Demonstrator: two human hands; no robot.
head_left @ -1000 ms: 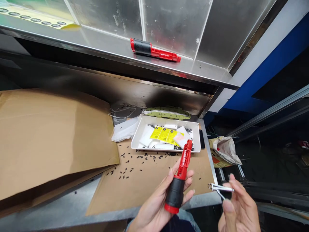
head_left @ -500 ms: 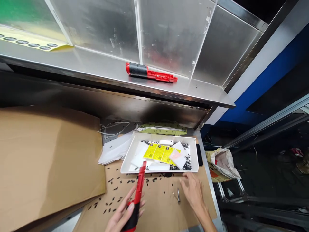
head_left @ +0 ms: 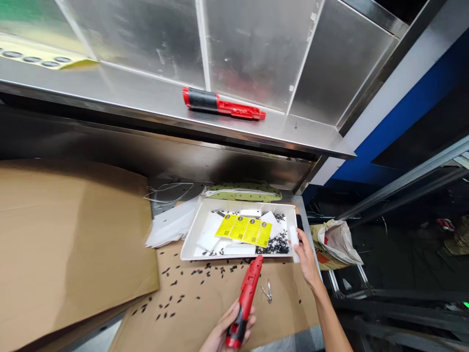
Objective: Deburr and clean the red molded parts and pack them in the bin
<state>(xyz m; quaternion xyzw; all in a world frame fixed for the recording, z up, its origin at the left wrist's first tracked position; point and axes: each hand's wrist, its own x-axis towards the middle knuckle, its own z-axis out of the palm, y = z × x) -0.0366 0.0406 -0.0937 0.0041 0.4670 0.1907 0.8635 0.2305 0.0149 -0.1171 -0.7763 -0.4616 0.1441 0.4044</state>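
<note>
My left hand [head_left: 230,326] is closed around the black end of a red-and-black tool casing [head_left: 249,283]. The casing's red end points up toward the front edge of a white tray [head_left: 187,250]. At the tray's right end, my right hand [head_left: 307,256] pinches a flat white piece [head_left: 294,240], thin and rectangular, seen nearly edge-on. Inside the tray lie a strip of yellow labels [head_left: 244,230], other white pieces [head_left: 210,237] and many small black bits [head_left: 273,246]. Between my hands, a metal nail clipper [head_left: 269,292] rests on the cardboard.
A similar red-and-black casing [head_left: 224,103] lies on the metal ledge [head_left: 146,105]. A large cardboard box [head_left: 76,244] stands left, beside white sheets [head_left: 170,225]. Small black bits [head_left: 172,282] are scattered over the cardboard mat [head_left: 198,313]. A paper bag [head_left: 339,239] is at the right.
My right hand has moved right from the tray's front and now holds a white piece. The white square on the labels is gone from there. The left hand's casing has shifted right and turned.
</note>
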